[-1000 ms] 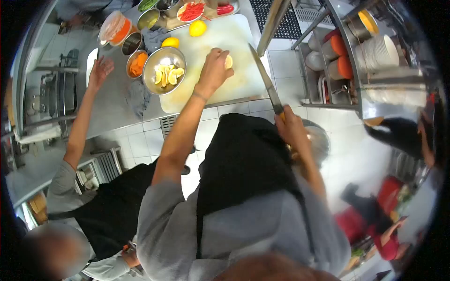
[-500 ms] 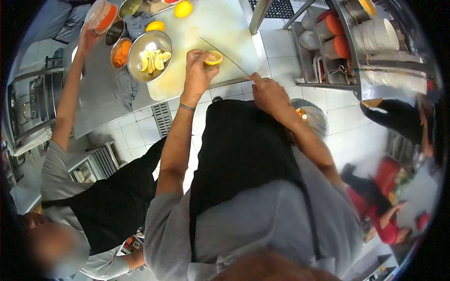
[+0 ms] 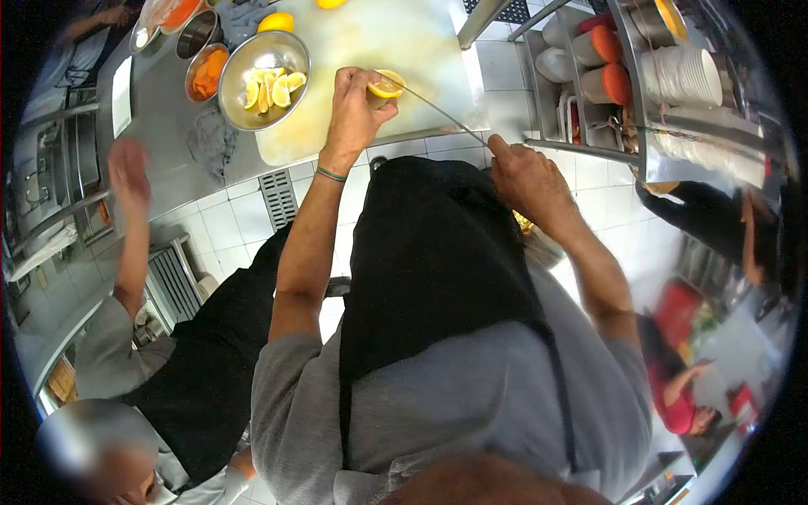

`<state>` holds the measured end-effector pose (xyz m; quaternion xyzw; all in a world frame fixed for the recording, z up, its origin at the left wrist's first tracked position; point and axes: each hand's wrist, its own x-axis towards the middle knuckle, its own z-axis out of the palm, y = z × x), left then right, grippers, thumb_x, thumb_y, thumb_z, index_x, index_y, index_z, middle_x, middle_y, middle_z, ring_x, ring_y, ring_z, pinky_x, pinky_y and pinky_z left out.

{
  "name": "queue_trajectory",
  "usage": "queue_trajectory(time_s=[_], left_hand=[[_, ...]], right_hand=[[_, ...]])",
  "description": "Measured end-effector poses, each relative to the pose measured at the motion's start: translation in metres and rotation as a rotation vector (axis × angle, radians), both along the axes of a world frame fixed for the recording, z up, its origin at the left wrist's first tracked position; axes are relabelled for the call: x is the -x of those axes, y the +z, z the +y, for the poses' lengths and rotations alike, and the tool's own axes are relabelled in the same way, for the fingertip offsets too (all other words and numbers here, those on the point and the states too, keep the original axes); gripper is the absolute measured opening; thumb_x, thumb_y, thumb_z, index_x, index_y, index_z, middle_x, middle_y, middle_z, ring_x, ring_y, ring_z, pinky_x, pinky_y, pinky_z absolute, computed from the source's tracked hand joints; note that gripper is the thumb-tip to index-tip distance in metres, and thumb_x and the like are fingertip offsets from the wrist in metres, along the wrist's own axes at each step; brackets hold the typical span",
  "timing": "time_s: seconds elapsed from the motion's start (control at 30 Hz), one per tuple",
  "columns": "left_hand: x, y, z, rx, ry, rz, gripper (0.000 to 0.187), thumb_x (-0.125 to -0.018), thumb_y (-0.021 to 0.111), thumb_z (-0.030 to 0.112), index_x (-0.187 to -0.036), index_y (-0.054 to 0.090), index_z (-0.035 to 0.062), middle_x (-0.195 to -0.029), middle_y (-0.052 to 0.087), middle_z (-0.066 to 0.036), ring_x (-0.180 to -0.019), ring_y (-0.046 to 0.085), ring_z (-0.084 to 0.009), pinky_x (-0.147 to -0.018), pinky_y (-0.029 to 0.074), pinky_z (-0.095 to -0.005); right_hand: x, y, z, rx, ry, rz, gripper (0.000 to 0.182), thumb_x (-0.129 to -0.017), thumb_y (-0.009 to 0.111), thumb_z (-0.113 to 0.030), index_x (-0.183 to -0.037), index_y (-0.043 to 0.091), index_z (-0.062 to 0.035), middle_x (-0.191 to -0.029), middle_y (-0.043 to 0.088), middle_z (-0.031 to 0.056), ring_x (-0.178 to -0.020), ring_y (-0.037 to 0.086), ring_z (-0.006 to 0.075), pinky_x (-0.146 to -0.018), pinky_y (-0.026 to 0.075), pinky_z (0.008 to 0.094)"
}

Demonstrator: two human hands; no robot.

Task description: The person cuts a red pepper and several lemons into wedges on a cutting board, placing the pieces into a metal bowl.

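My left hand (image 3: 352, 111) pinches a lemon half (image 3: 388, 83) on the pale cutting board (image 3: 337, 46), cut face showing. In my right hand (image 3: 534, 183) is a knife (image 3: 443, 114), its thin blade angled up and left so that the tip end lies at the lemon half. The handle is hidden inside my closed fingers. Left of my left hand, a metal bowl (image 3: 231, 97) holds several lemon wedges (image 3: 271, 89). A whole lemon (image 3: 276, 23) sits behind the bowl, and another lemon (image 3: 331, 3) is cut off by the top of the view.
Smaller containers, one with orange pieces (image 3: 207, 74), stand left of the bowl near a grey cloth (image 3: 212, 141). A co-worker's blurred hand (image 3: 129, 172) is at the left. Shelves with stacked white containers (image 3: 683, 76) stand at the right, and a bin (image 3: 541, 246) is below my right forearm.
My right hand has drawn back to the right, bringing the knife's tip end to the lemon half. The co-worker's hand has left the orange container and dropped toward the table's edge.
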<state>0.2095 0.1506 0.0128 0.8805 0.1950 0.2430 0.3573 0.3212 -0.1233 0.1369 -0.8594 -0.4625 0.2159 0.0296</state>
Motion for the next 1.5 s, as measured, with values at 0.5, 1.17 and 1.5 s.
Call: queue_trajectory(time_s=[0.5, 1.17, 1.5], left_hand=[[0.001, -0.010, -0.002, 0.176, 0.017, -0.069, 0.041, -0.072, 0.087, 0.003, -0.107, 0.067, 0.0018, -0.117, 0.059, -0.016, -0.104, 0.066, -0.0287, -0.085, 0.060, -0.0374], [0.001, -0.020, -0.005, 0.220, 0.023, -0.149, 0.041, -0.072, 0.086, 0.001, -0.108, 0.065, 0.0003, -0.117, 0.058, -0.017, -0.106, 0.065, -0.0314, -0.086, 0.060, -0.0408], [0.015, -0.026, -0.009, 0.004, 0.078, -0.166, 0.038, -0.071, 0.086, 0.003, -0.104, 0.068, 0.0036, -0.111, 0.054, -0.013, -0.100, 0.059, -0.0273, -0.084, 0.056, -0.0385]], right_hand=[[-0.005, -0.083, 0.044, -0.065, 0.052, -0.035, 0.012, -0.101, 0.051, -0.009, -0.112, 0.050, -0.0047, -0.080, 0.070, 0.0232, -0.076, 0.072, 0.0458, -0.068, 0.059, 0.0568], [0.008, 0.000, 0.022, 0.049, 0.033, -0.015, 0.019, -0.099, 0.053, -0.008, -0.116, 0.052, -0.0018, -0.080, 0.071, 0.0260, -0.080, 0.074, 0.0457, -0.069, 0.060, 0.0572], [-0.002, -0.050, 0.053, -0.155, 0.006, 0.039, 0.015, -0.098, 0.057, -0.011, -0.110, 0.050, -0.0034, -0.078, 0.069, 0.0262, -0.076, 0.070, 0.0484, -0.069, 0.055, 0.0603]])
